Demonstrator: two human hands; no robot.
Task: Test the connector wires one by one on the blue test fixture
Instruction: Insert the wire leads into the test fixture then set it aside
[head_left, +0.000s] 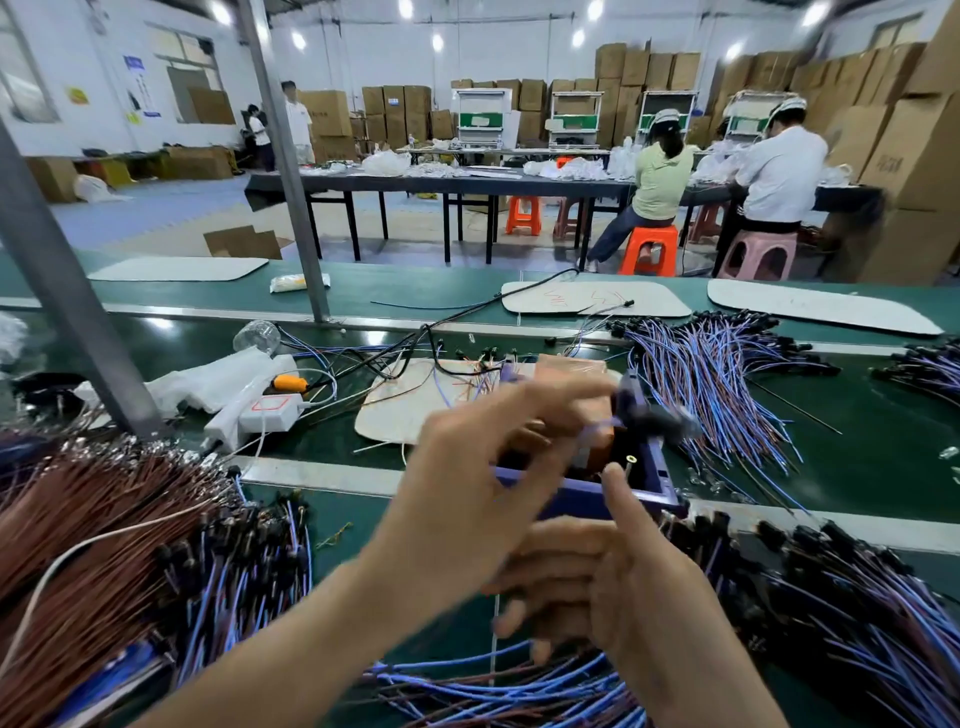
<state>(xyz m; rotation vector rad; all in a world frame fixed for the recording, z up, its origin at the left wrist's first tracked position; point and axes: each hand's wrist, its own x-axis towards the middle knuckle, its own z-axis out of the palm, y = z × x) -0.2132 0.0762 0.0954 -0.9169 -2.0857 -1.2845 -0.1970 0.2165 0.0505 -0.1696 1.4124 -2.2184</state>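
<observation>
Blue wire heap (493, 686) nearest on green tabletop (872, 467), brown wire bundle (104, 545) at left. Right hand (597, 582): fingers curled, index raised at front wall of blue test fixture (582, 501); cannot tell if holding anything. Left hand (467, 493) over fixture, blurred, seems to pinch connector wire (652, 422) thumb to forefinger. Beyond: purple wire pile (717, 374), white pad (405, 410). Far: worker in green top (660, 182), worker in white (779, 171), both on stools.
</observation>
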